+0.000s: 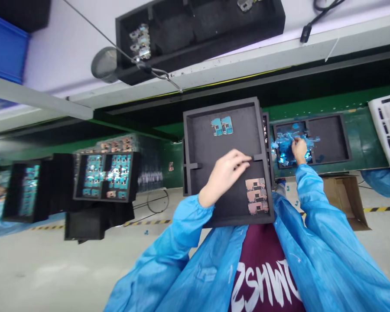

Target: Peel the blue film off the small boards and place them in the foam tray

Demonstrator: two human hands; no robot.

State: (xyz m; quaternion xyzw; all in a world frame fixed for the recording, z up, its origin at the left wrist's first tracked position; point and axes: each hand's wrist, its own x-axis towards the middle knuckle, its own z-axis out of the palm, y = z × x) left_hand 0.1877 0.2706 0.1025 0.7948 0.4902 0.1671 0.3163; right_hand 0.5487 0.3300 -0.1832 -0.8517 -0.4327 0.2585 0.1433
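A black foam tray (208, 147) lies in front of my chest. It holds two blue-covered boards (222, 126) at the far end and three copper-coloured boards (256, 196) at the near right. My left hand (225, 175) rests on this tray, its fingers pressed together on the tray's centre divider. My right hand (299, 150) reaches into a second black tray (328, 138) on the green belt. Its fingers are curled down on a heap of blue film pieces (286, 145).
Black trays filled with boards (105, 175) stand stacked at the left, with another tray (24, 190) beyond them. A black tray (198, 26) sits on the white shelf above. A cardboard box (347, 195) and a white basket (388, 121) are at the right, next to another person's blue sleeve (383, 177).
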